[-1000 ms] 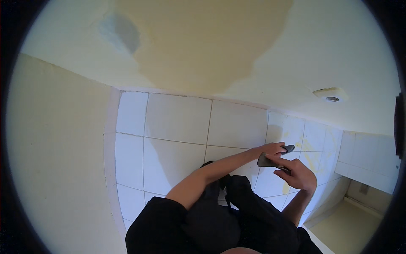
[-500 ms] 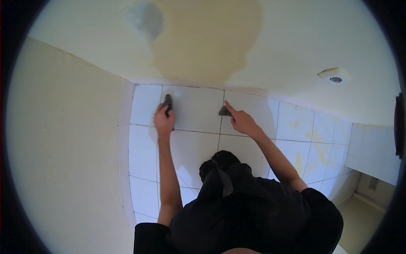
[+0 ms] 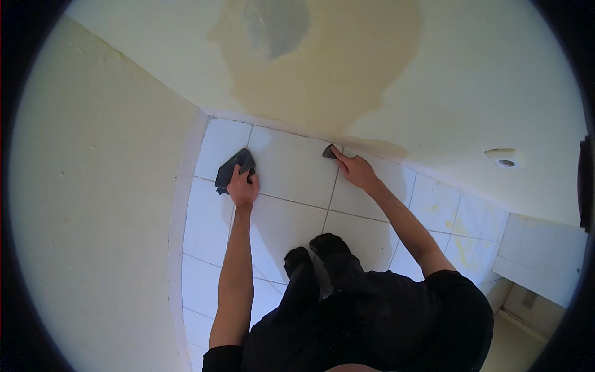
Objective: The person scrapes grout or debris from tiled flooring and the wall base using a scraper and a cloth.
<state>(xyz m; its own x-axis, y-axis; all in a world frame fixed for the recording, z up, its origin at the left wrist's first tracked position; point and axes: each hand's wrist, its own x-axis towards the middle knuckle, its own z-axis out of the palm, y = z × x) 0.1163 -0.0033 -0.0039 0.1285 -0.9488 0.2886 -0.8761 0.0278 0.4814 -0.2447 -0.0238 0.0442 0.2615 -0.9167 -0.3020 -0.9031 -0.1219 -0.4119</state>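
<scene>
My left hand (image 3: 244, 188) is closed on a dark grey, angular object (image 3: 230, 171) with a flat, broad face; its exact kind I cannot make out. It is held out over the white tiles near the left corner. In my closed right hand (image 3: 359, 172) is a small dark scraper (image 3: 328, 151), its blade fanning out beyond my fingers. The index finger lies stretched along it, and its handle is hidden in my palm. Ahead of both hands rises the cream wall (image 3: 458, 80), with a damp tan stain (image 3: 347, 68) and a grey patch (image 3: 277, 26) on it.
White floor tiles (image 3: 288, 214) lie around my dark-clad feet (image 3: 331, 245). A plain wall (image 3: 105, 204) runs close along the left. On the wall ahead sits a white fitting (image 3: 505, 159). Yellowish smears (image 3: 462, 247) mark tiles at the right, near a tiled ledge (image 3: 533, 260).
The object in my left hand has turned, so its broad face now shows. My right hand has shifted slightly with the scraper. The view has swung, moving the wall stain to the right.
</scene>
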